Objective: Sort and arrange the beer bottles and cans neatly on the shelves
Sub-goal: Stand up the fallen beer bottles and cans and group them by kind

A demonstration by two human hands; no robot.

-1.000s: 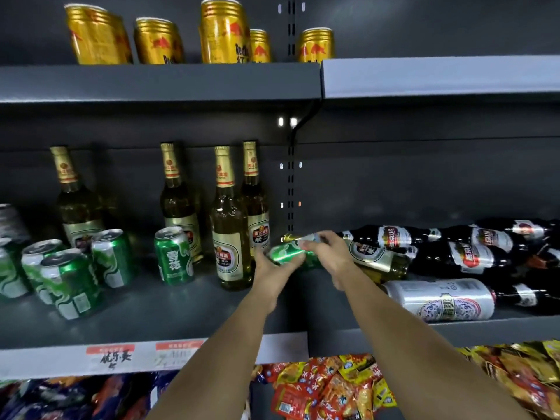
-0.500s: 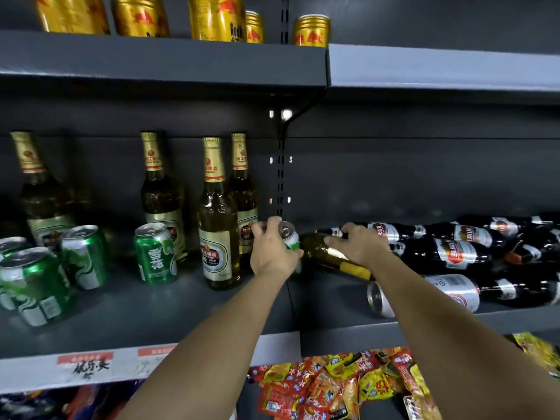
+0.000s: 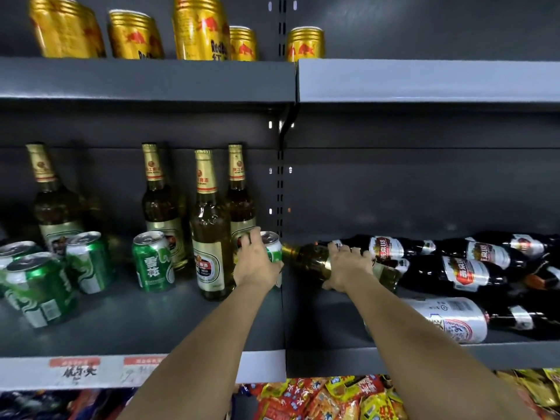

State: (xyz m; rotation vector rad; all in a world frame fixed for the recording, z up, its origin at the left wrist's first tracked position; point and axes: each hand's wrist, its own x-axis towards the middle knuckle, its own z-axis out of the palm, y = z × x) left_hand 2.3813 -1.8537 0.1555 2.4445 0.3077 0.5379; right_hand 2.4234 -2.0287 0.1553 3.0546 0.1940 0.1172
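My left hand [image 3: 256, 262] grips an upright green beer can [image 3: 272, 247] at the right end of the left middle shelf [image 3: 145, 325], beside several upright gold-capped bottles [image 3: 209, 225]. My right hand [image 3: 348, 266] holds a gold-necked green bottle [image 3: 309, 257] lying on its side, its neck pointing left toward the can. Behind it lies a heap of dark bottles [image 3: 460, 268] on the right shelf [image 3: 333, 356]. More green cans [image 3: 153, 262] stand further left.
A silver can [image 3: 448, 319] lies on its side near the right shelf's front edge, partly behind my right forearm. Gold cans [image 3: 200, 28] line the top shelf. Snack packets [image 3: 318, 398] fill the level below. Price tags [image 3: 78, 371] sit on the left shelf lip.
My left hand took the green can from both hands, turned it upright and set it by the bottles. My right hand moved onto the lying gold-necked bottle and holds it.
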